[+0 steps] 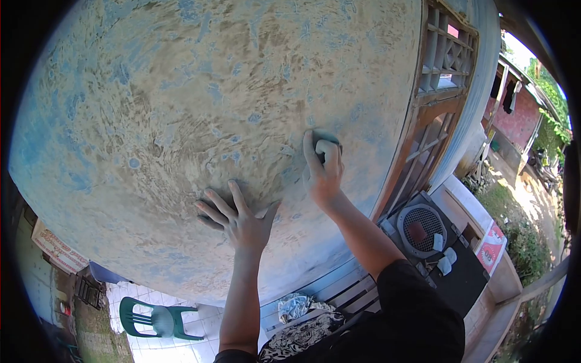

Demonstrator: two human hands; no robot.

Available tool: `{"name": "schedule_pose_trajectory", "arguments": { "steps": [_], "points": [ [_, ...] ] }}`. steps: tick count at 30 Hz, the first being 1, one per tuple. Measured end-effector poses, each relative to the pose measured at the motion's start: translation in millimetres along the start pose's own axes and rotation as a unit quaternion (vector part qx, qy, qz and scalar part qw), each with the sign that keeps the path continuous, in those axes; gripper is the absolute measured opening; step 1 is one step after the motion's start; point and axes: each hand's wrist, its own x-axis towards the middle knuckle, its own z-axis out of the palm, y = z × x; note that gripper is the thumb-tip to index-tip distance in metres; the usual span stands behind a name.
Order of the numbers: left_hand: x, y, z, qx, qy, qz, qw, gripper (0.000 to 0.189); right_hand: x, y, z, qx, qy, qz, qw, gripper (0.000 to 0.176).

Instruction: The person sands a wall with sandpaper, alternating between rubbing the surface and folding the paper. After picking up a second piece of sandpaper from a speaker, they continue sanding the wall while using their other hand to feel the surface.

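A wall (200, 115) with worn, patchy blue paint and rough brownish-grey areas fills most of the view. My left hand (245, 227) lies on it with fingers spread, holding nothing. Higher and to the right, my right hand (324, 172) is against the same wall, its fingers curled in. A dark grey-green edge shows behind the curled fingers; I cannot tell what it is. Pale streaks run across the wall between the two hands.
Right of the wall is a wooden-framed window (402, 160). Below it stands a black speaker box (469, 272) with small items on top. A slatted bench (354, 296) with crumpled cloth (295, 307) is beneath me. A green plastic chair (130, 317) stands on the tiles at lower left.
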Motion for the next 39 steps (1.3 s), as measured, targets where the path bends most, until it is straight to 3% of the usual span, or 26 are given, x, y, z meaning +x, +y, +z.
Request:
{"name": "schedule_pose_trajectory", "arguments": {
  "steps": [2, 3, 4, 7, 8, 10, 14, 19, 26, 28, 35, 37, 39],
  "points": [
    [3.8, -3.3, -2.2, 0.005, -0.023, 0.016, 1.0, 0.116, 7.9, -3.4, -1.8, 0.012, -0.015, 0.018, 1.0, 0.048],
    [13.2, -3.0, -9.2, 0.007, -0.01, 0.028, 1.0, 0.096, 6.0, -3.0, -0.2, 0.011, -0.011, 0.003, 1.0, 0.049],
    [26.8, -3.6, -17.0, 0.01, -0.01, 0.026, 1.0, 0.096, 3.4, -1.9, 1.2, 0.007, -0.006, -0.01, 1.0, 0.05],
    [70.0, -1.1, -33.1, 0.006, 0.041, 0.09, 0.995, 0.063, -21.7, 10.0, -2.7, 0.005, -0.014, -0.051, 0.999, 0.047],
    [81.7, 1.1, -33.6, 0.007, 0.041, 0.086, 0.995, 0.063, -22.9, 14.3, -1.0, 0.008, -0.015, -0.053, 0.998, 0.047],
    [98.3, 4.7, -31.9, 0.061, 0.107, 0.16, 0.979, 0.059, -9.9, 21.0, 3.9, 0.027, 0.017, -0.073, 0.997, 0.044],
    [97.9, 5.2, -22.7, 0.069, 0.13, 0.16, 0.976, 0.055, 0.3, 10.5, 7.7, 0.027, 0.032, -0.027, 0.999, 0.04],
    [94.6, 8.7, -21.9, 0.096, 0.119, 0.128, 0.98, 0.055, -19.2, 28.2, 3.6, 0.048, 0.033, -0.102, 0.993, 0.039],
    [95.7, 5.3, -19.8, 0.095, 0.143, 0.156, 0.973, 0.056, -9.2, 28.6, 8.0, 0.036, 0.038, -0.068, 0.996, 0.039],
    [95.1, 6.5, -21.1, 0.1, 0.139, 0.151, 0.973, 0.055, -15.1, 36.6, 3.7, 0.022, 0.019, -0.159, 0.987, 0.04],
    [94.2, 5.7, -19.9, 0.091, 0.139, 0.148, 0.975, 0.054, -0.2, 47.1, 5.1, 0.01, 0.022, -0.118, 0.993, 0.039],
    [94.6, 7.0, -21.6, 0.095, 0.146, 0.153, 0.973, 0.054, -7.4, 46.4, -1.6, 0.012, -0.024, -0.203, 0.979, 0.037],
    [93.7, 7.9, -21.6, 0.087, 0.144, 0.144, 0.975, 0.053, 8.1, 63.8, -6.1, -0.009, -0.014, -0.213, 0.977, 0.038]
  ]
}}
